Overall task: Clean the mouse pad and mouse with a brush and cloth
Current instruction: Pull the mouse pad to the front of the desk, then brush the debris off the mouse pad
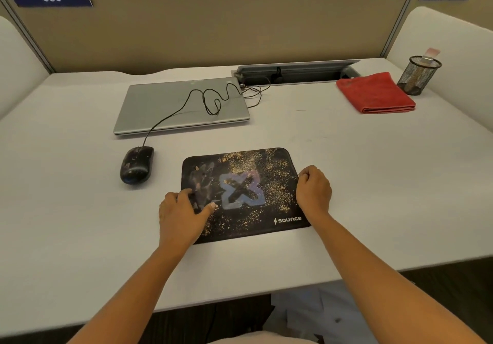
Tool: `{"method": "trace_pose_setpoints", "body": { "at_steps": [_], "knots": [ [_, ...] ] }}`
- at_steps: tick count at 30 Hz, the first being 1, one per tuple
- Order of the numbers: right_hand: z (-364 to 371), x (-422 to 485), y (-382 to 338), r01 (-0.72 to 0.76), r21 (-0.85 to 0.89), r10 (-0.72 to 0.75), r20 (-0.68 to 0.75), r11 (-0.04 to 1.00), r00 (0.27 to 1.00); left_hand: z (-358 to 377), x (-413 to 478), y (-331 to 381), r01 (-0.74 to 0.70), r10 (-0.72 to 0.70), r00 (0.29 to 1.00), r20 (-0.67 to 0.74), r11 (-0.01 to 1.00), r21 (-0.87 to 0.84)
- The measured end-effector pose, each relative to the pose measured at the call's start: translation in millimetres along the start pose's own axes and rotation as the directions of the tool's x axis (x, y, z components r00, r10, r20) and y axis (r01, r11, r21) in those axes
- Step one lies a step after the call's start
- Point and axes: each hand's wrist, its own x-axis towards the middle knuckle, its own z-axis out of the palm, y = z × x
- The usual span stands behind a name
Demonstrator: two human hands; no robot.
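Note:
A black mouse pad (256,183) with a blue X and a "sounce" logo lies on the desk, strewn with yellowish crumbs. My left hand (181,213) grips its left edge, thumb on top of the pad. My right hand (313,187) holds the right edge with fingers curled round it. A black wired mouse (136,164), speckled with dust, sits left of the pad. A folded red cloth (374,93) lies at the back right. A brush handle (426,58) sticks out of a mesh pen cup (417,78).
A closed grey laptop (160,109) lies behind the pad with the mouse cable (213,101) looped across its lid. A cable slot (293,73) runs along the back of the white desk (373,170). Partition walls enclose the back and sides.

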Motion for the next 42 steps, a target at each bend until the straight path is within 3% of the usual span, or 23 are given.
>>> {"method": "trace_pose_setpoints", "body": {
  "at_steps": [9, 16, 23, 30, 37, 42],
  "knots": [
    [-2.8, 4.0, 3.6, -0.022, 0.076, 0.021, 0.018, 0.997, 1.000, -6.6, 18.0, -2.3, 0.002, -0.002, 1.000, -0.002, 0.999, -0.034],
    [-9.3, 22.5, 11.4, -0.007, 0.132, -0.002, 0.074, 0.991, 0.997, 8.4, 36.6, 37.7, -0.203, 0.203, 0.979, 0.025, 0.979, 0.021],
    [-33.6, 73.1, 39.8, -0.004, 0.128, -0.012, 0.128, 0.992, 0.992, 51.0, 69.9, 128.7, -0.394, 0.367, 0.912, 0.184, 0.908, 0.140],
    [-73.9, 154.3, 95.1, -0.047, 0.091, 0.036, 0.112, 0.995, 0.993, 112.0, 116.9, 241.9, -0.506, 0.444, 0.848, 0.289, 0.842, 0.189],
    [-117.2, 267.9, 141.9, -0.066, 0.032, 0.067, -0.004, 0.997, 0.998, 178.5, 172.8, 342.7, -0.578, 0.501, 0.799, 0.332, 0.791, 0.200],
    [-145.2, 356.7, 154.5, -0.011, -0.068, 0.003, -0.109, 0.998, 0.994, 221.4, 209.4, 393.5, -0.601, 0.541, 0.791, 0.286, 0.776, 0.192]
  ]
}}
